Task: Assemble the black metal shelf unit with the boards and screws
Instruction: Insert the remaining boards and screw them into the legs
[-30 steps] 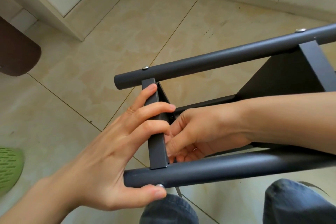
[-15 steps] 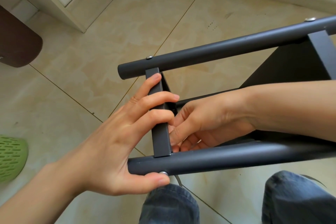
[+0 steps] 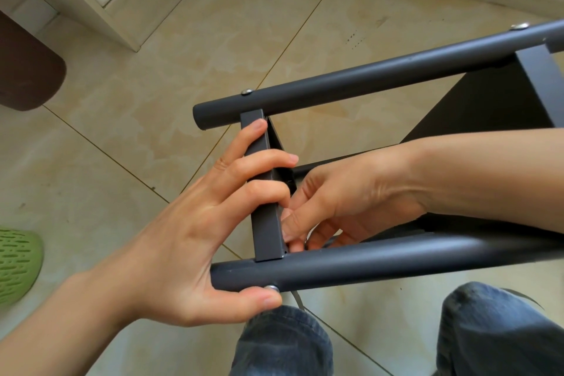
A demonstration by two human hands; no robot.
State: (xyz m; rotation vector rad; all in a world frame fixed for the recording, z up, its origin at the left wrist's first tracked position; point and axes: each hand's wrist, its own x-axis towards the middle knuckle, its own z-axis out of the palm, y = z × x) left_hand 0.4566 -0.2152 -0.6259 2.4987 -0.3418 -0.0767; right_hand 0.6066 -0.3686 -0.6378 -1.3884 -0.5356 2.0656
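Looking down from the head view, the black metal shelf unit [image 3: 381,79] lies on its side over the tiled floor [image 3: 189,49] and across the person's knees [image 3: 283,342], with 2 round tubes running left to right: the far tube [image 3: 335,85] and the near tube [image 3: 351,265]. A flat crossbar [image 3: 267,223] joins them near their left ends. The left hand [image 3: 189,241] grips this corner, its fingers curled over the crossbar and its thumb [image 3: 259,299] pressed under the near tube just beside a silver screw head [image 3: 271,287]. The right hand [image 3: 341,201] reaches in from the right, fingers curled and bunched behind the crossbar as if pinching a small part, though what it holds cannot be told. Judging by progress, the frame is well along: 2 more screw heads [image 3: 247,91] sit in the far tube, 1 at the crossbar and 1 farther right, and a dark board [image 3: 488,107] already stands between the tubes. The joint at the near tube seems to be the one in hand, likely a nut or fastener. Hidden are the right fingertips, the inside of the joint, and the unit's whole right end, cut off by the frame edge; a green slipper [image 3: 15,265] shows at left.
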